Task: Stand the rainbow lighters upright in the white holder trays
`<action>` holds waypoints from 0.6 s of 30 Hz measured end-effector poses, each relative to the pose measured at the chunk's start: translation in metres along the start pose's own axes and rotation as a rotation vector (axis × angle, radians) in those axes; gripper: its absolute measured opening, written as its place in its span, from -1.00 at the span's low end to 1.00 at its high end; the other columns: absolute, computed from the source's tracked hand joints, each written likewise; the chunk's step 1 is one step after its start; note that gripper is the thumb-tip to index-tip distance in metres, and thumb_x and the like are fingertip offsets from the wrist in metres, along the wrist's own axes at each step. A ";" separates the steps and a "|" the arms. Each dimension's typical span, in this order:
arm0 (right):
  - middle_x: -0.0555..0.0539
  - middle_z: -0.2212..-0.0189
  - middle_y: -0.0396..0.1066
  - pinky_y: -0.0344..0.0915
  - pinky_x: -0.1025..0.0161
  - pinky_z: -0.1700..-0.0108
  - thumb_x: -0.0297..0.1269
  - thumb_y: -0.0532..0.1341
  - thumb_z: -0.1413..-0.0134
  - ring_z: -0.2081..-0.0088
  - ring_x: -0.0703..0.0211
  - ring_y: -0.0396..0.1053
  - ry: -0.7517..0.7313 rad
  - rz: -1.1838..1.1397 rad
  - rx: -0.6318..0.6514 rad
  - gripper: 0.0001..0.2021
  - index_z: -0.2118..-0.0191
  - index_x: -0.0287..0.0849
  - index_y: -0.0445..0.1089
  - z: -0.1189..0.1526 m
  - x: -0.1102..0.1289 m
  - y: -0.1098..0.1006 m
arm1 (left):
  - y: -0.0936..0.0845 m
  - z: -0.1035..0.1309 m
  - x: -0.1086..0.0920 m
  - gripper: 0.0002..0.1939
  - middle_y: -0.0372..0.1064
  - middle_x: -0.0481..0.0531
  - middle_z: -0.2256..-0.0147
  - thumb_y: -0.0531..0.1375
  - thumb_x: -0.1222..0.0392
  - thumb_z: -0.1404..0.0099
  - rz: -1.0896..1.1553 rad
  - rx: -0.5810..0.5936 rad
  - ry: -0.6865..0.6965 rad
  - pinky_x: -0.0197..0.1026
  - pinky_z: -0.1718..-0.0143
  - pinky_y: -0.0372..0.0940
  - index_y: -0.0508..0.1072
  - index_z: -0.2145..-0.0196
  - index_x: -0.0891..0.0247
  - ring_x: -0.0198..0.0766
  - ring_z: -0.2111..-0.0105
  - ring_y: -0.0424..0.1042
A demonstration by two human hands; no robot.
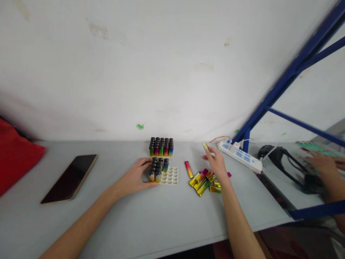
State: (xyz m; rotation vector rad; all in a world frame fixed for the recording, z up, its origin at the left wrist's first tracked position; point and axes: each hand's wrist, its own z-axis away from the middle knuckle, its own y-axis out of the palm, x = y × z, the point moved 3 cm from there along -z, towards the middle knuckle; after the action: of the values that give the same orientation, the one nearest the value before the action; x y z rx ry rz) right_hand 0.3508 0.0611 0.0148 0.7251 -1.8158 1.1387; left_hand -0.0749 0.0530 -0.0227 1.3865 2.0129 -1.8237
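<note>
My left hand (137, 176) curves around the left side of a white tray (172, 176) with round holes, its thumb and fingers at the upright lighters (156, 171) there. Those lighters fill the tray's left columns, and one blue lighter (165, 166) stands beside them; the right part shows bare holes. My right hand (215, 160) is raised over a loose pile of shiny multicoloured lighters (201, 181), pinching one gold lighter (206, 146). A red and yellow lighter (189, 169) lies apart, left of the pile.
Behind the tray stands a block of upright lighters (161, 147). A phone (69, 178) and red cloth (17, 154) are at the left. At the right are a power strip (241, 156), a blue metal frame (262, 108), a black strapped object (288, 165) and another person's hands (322, 165).
</note>
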 end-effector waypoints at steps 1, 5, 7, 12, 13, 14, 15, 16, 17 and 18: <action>-0.14 0.19 0.65 0.58 0.03 0.21 0.49 0.34 -0.31 0.38 0.02 0.57 -0.009 -0.101 0.051 -0.21 -0.20 -0.18 0.66 0.004 0.003 0.009 | 0.000 0.000 -0.001 -0.21 0.62 0.37 -0.40 0.64 -0.28 -0.20 0.001 -0.001 0.006 0.39 -0.56 0.52 0.76 -0.27 0.14 0.47 -0.39 0.62; 0.09 0.46 0.42 0.27 0.19 0.38 0.54 0.39 -0.25 0.46 0.14 0.28 -0.055 -0.239 0.267 -0.18 -0.20 -0.15 0.69 0.030 0.026 0.052 | -0.001 0.000 -0.005 -0.21 0.64 0.34 -0.38 0.65 -0.31 -0.21 -0.007 0.002 0.022 0.35 -0.56 0.53 0.75 -0.27 0.11 0.42 -0.39 0.63; 0.11 0.48 0.38 0.21 0.20 0.36 0.47 0.43 -0.29 0.43 0.14 0.24 -0.098 -0.229 0.302 -0.25 -0.22 -0.11 0.69 0.044 0.039 0.067 | -0.002 0.000 -0.008 -0.20 0.65 0.34 -0.37 0.67 -0.29 -0.20 -0.009 -0.005 0.019 0.32 -0.55 0.54 0.75 -0.27 0.13 0.39 -0.37 0.65; 0.12 0.50 0.25 0.14 0.21 0.34 0.56 0.50 -0.19 0.41 0.16 0.15 -0.082 -0.310 0.381 -0.32 0.23 -0.07 0.57 0.065 0.060 0.086 | -0.004 0.000 -0.015 -0.22 0.65 0.32 -0.37 0.69 -0.24 -0.21 0.005 0.002 0.012 0.33 -0.56 0.52 0.75 -0.26 0.16 0.36 -0.38 0.64; 0.11 0.50 0.21 0.15 0.21 0.34 0.62 0.47 -0.19 0.40 0.16 0.14 -0.074 -0.325 0.398 -0.27 0.33 -0.05 0.49 0.067 0.062 0.088 | -0.004 0.000 -0.016 -0.22 0.65 0.32 -0.37 0.69 -0.24 -0.21 0.011 0.006 0.007 0.35 -0.56 0.52 0.75 -0.27 0.16 0.37 -0.38 0.63; 0.10 0.50 0.20 0.18 0.21 0.34 0.68 0.42 -0.20 0.39 0.15 0.15 -0.068 -0.339 0.413 -0.23 0.38 -0.03 0.41 0.070 0.065 0.090 | -0.005 0.000 -0.016 -0.22 0.64 0.32 -0.38 0.69 -0.24 -0.20 0.017 0.007 0.001 0.37 -0.56 0.51 0.75 -0.27 0.15 0.38 -0.39 0.63; 0.08 0.49 0.21 0.22 0.21 0.34 0.73 0.36 -0.22 0.38 0.14 0.18 -0.061 -0.359 0.431 -0.20 0.39 -0.02 0.37 0.072 0.067 0.092 | -0.005 0.000 -0.016 -0.22 0.63 0.33 -0.39 0.69 -0.24 -0.20 0.022 0.007 -0.005 0.39 -0.56 0.51 0.75 -0.27 0.15 0.40 -0.39 0.62; 0.06 0.47 0.26 0.28 0.20 0.33 0.76 0.32 -0.23 0.37 0.12 0.23 -0.053 -0.386 0.455 -0.19 0.37 0.00 0.35 0.075 0.069 0.094 | -0.005 0.000 -0.016 -0.21 0.63 0.33 -0.39 0.69 -0.24 -0.20 0.027 0.008 -0.008 0.41 -0.57 0.50 0.75 -0.27 0.14 0.40 -0.39 0.62; 0.04 0.44 0.32 0.35 0.18 0.32 0.79 0.29 -0.23 0.37 0.10 0.28 -0.043 -0.418 0.485 -0.18 0.34 0.01 0.36 0.077 0.071 0.096 | -0.005 0.001 -0.016 -0.22 0.63 0.33 -0.39 0.69 -0.24 -0.20 0.031 0.009 -0.009 0.41 -0.57 0.50 0.75 -0.28 0.12 0.40 -0.40 0.62; 0.03 0.41 0.38 0.40 0.16 0.31 0.79 0.28 -0.24 0.37 0.09 0.32 -0.029 -0.452 0.516 -0.19 0.29 0.02 0.38 0.080 0.073 0.098 | -0.005 0.001 -0.016 -0.22 0.63 0.33 -0.40 0.69 -0.24 -0.20 0.035 0.009 -0.008 0.42 -0.57 0.50 0.75 -0.28 0.11 0.41 -0.40 0.61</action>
State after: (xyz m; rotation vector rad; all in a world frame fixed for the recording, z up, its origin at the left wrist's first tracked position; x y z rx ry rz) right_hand 0.2093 0.0268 0.0211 1.3752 -1.2810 1.2901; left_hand -0.0693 0.0445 -0.0096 1.4054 1.9667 -1.8234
